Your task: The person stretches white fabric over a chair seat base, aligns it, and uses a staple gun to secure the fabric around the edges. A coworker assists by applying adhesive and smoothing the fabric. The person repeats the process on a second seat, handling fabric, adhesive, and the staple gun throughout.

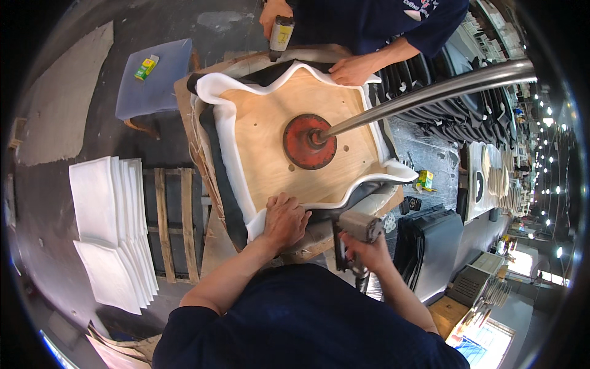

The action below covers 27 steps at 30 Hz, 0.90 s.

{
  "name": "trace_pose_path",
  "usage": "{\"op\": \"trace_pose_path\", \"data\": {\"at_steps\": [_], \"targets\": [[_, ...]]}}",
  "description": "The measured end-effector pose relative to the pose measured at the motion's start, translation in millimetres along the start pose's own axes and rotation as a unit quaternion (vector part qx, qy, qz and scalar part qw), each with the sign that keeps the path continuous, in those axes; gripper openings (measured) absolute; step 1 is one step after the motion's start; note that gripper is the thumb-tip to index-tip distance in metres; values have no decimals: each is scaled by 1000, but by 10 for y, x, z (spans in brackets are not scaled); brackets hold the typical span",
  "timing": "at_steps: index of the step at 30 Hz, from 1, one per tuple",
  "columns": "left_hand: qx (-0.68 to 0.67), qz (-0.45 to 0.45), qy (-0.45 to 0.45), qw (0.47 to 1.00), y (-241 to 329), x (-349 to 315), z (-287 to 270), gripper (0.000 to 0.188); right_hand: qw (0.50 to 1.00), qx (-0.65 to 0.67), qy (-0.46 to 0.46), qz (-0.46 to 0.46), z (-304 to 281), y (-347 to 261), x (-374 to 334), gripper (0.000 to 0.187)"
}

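Note:
A plywood seat board (pixel 246 147) lies in front of me, with white padding (pixel 226 141) and a black cover (pixel 224 175) curling up round its edges. A red round press disc (pixel 296 147) on a metal rod (pixel 424 98) bears on its middle. My left hand (pixel 286 222) is closed over the near edge of the padding, fingers bent onto the wood. In my right hand (pixel 372 251) is a grey staple gun (pixel 362 226), held just off the near right edge. Across the board, a co-worker's hand (pixel 353 69) touches the far edge; their other hand (pixel 275 15) holds another staple gun (pixel 281 37).
White padding sheets (pixel 104 203) are stacked at the left beside a wooden pallet (pixel 174 224). A blue-covered stool (pixel 153 92) carries a small green-yellow box (pixel 146 67); a similar box (pixel 424 180) lies at the right. Black covers (pixel 430 243) are piled close to my right arm.

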<state>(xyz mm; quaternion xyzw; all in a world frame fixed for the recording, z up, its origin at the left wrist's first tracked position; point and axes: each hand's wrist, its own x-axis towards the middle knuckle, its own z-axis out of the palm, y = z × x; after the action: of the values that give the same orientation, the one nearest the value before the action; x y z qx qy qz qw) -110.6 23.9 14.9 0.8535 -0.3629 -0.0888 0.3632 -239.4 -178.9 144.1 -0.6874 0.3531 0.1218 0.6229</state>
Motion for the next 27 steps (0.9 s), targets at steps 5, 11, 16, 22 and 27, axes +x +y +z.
{"op": "trace_pose_path", "data": {"at_steps": [5, 11, 16, 22, 27], "targets": [[-2, -26, -1, 1000, 20, 15, 62, 27, 997, -58, -4, 43, 309, -38, 55, 29], [-26, -26, 9, 999, 2, 23, 54, 26, 991, -114, 4, 71, 412, -184, 185, 31], [-30, -36, -17, 999, 23, 31, 26, 25, 987, -136, 7, 84, 482, -232, 232, 29], [-39, -24, 16, 999, 34, -2, 80, 26, 991, -116, 0, 60, 522, -271, 254, 27], [-7, -37, -5, 999, 80, 7, 56, 26, 986, -162, 18, 45, 489, -215, 280, 39]]}}
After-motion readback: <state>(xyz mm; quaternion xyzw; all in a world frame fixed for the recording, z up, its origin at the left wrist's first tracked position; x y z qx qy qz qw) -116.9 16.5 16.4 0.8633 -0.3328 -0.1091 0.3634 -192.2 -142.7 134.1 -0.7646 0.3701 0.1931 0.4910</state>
